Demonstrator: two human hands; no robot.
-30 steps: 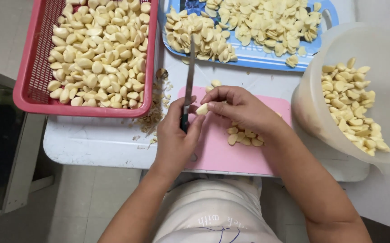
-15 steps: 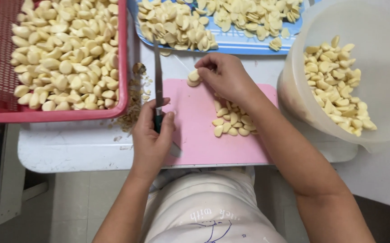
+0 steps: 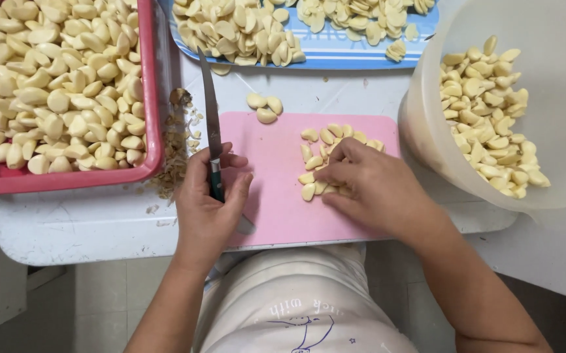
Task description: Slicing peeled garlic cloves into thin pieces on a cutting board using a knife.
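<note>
Left hand (image 3: 208, 202) grips the paring knife (image 3: 212, 124) blade-away, parked safely; right hand (image 3: 368, 186), fingers curled, gathers peeled garlic cloves (image 3: 316, 157) on the pink cutting board (image 3: 276, 202).

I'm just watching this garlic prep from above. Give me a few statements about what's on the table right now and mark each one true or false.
1. The left hand holds a knife. True.
2. The right hand rests inside the white tub. False: it rests on the garlic cloves on the pink cutting board.
3. The red basket is empty. False: it is heaped with cloves.
4. The blue tray holds halved cloves. True.
</note>
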